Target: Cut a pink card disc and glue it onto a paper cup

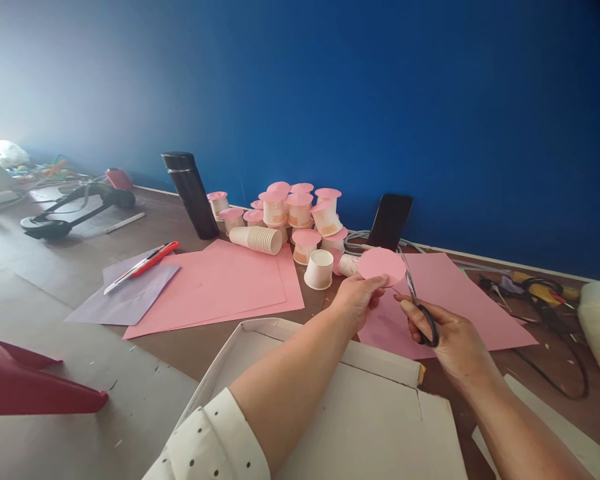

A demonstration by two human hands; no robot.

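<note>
Between thumb and fingers, my left hand (363,300) pinches a pink paper disc (381,265) by its lower edge. My right hand (447,333) is closed around the black handles of a pair of scissors (413,290), whose blades point up along the disc's right edge. Below the disc lies a pink paper sheet (460,300). An uncovered paper cup (319,269) stands left of my left hand. Beyond it, several small paper cups topped with pink discs (300,208) are clustered and piled against the wall. A nested stack of paper cups (256,239) lies on its side.
A white cardboard box lid (380,407) lies under my forearms. Pink sheets (225,283), purple paper (125,300) and a red utility knife (145,265) are on the left. A black flask (190,197) stands behind; a phone (391,220) leans on the blue wall. Cables (545,300) lie right.
</note>
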